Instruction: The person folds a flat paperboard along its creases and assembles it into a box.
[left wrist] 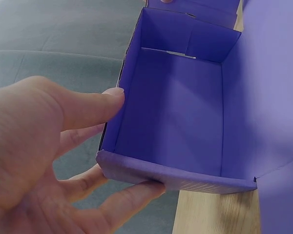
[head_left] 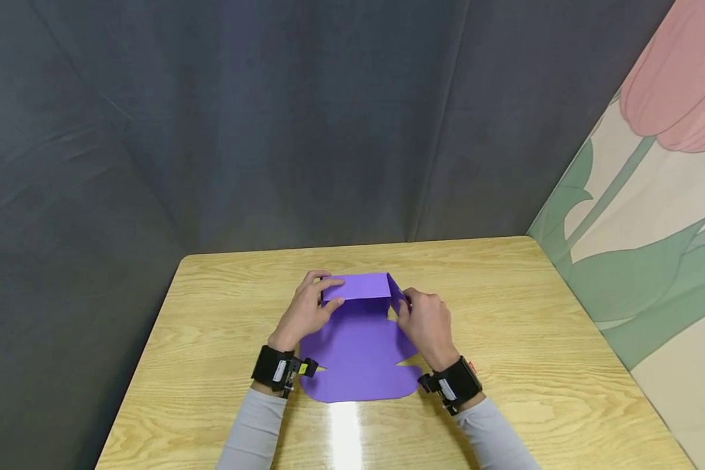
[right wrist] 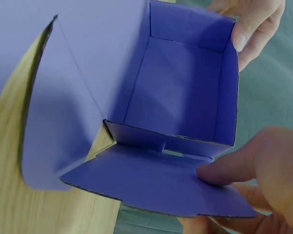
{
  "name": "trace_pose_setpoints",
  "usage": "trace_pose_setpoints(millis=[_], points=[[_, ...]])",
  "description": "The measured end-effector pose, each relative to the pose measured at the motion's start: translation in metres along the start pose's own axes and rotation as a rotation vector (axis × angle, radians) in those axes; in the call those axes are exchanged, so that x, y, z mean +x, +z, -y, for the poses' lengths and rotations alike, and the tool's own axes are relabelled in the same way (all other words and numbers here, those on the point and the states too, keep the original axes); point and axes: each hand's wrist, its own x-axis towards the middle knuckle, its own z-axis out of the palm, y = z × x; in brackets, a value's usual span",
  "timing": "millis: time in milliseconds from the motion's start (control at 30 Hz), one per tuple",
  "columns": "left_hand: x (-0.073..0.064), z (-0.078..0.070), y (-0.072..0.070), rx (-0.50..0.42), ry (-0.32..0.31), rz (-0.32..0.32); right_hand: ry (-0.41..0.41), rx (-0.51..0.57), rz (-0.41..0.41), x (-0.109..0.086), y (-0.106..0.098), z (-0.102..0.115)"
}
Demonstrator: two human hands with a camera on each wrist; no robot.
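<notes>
A partly folded purple cardboard box (head_left: 361, 287) stands on its side on the table, its tray section facing the person. My left hand (head_left: 307, 314) grips the left end, the thumb on the tray's rim and the fingers against the outer wall. At the right end, my right hand (head_left: 430, 326) pinches a side flap (right wrist: 151, 180) between thumb and fingers. That flap sticks outward from the tray's end wall in the right wrist view. The lid panel (head_left: 361, 359), with notched, rounded edges, spreads toward the person. Some right fingers are hidden behind the flap.
The wooden table (head_left: 211, 365) has a light grain and rounded far corners. A dark curtain (head_left: 329, 130) hangs behind it, and a floral fabric (head_left: 652, 261) borders the right side. Wrist cameras are strapped to both wrists.
</notes>
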Motion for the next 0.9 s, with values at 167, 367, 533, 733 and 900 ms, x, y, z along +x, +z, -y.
trace_pose_setpoints(millis=[167, 367, 533, 733, 900], points=[[0.0, -0.001, -0.001, 0.003, -0.006, -0.003, -0.019, 0.018, -0.013, -0.001, 0.001, 0.004], [0.0, -0.001, -0.002, 0.006, -0.006, -0.007, -0.021, 0.05, -0.007, -0.002, 0.002, 0.008], [-0.002, -0.001, -0.002, 0.01, -0.003, -0.015, -0.028, 0.081, 0.007, -0.004, 0.004, 0.012], [-0.002, -0.001, -0.002, 0.009, -0.007, -0.015, -0.043, 0.092, 0.014, -0.005, 0.006, 0.016], [-0.002, -0.001, -0.002, -0.002, -0.011, -0.015, -0.057, 0.102, 0.016, -0.004, 0.007, 0.02]])
